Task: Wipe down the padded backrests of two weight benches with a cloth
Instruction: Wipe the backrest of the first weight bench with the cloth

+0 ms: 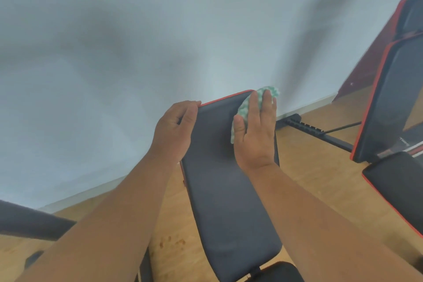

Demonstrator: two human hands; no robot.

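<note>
Both arms out fwd; left hand (175, 129) curled, thumb hooked; right hand (257, 129) flat, fingers straight.

The near backrest (226, 190) is running up the middle of the view from six o'clock toward twelve, tilted up off the floor (309, 167). The left hand (176, 130) is lying at its ten o'clock corner, fingers (190, 119) curling over the left edge. The right hand (256, 128) is lying flat at its one o'clock corner, pressing on the cloth (242, 110), which is sticking out past the top edge. The second backrest (393, 98) is standing at three o'clock, well apart, with its seat pad (398, 188) lying before it at four o'clock. The wall (137, 52) is rising behind both, meeting the floor along the skirting.
</note>
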